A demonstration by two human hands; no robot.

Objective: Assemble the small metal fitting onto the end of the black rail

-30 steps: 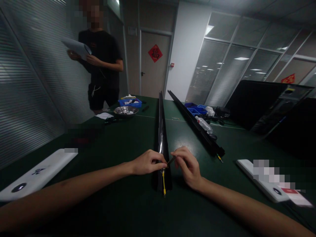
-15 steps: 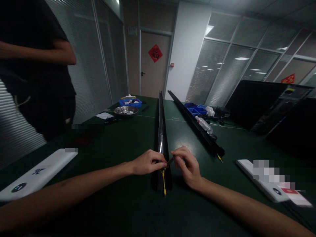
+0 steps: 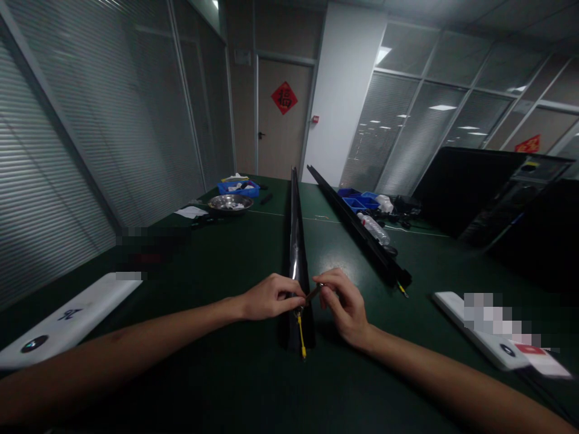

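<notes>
A long black metal channel (image 3: 296,241) lies lengthwise on the green table. My left hand (image 3: 271,296) rests over its near end, thumb and fingers pinched at a small fitting that they mostly hide. From this spot a short yellow wire (image 3: 302,337) with a metal terminal hangs toward me. On the right side of the channel, my right hand (image 3: 344,304) pinches one end of a small metal wrench (image 3: 313,293). The wrench's other end reaches to the left fingertips. What the left fingers grip, if anything, is too small to make out.
A second black channel (image 3: 362,232) lies to the right, beside a plastic bottle (image 3: 374,229) and blue bins (image 3: 355,202). A metal bowl (image 3: 230,204) and a blue tray (image 3: 239,188) stand at the far left. White devices (image 3: 72,319) flank my arms.
The person standing at the left has gone out of view. The wrench has turned slightly in my right fingers, and the yellow wire's end has shifted a little right. My hands stay in place.
</notes>
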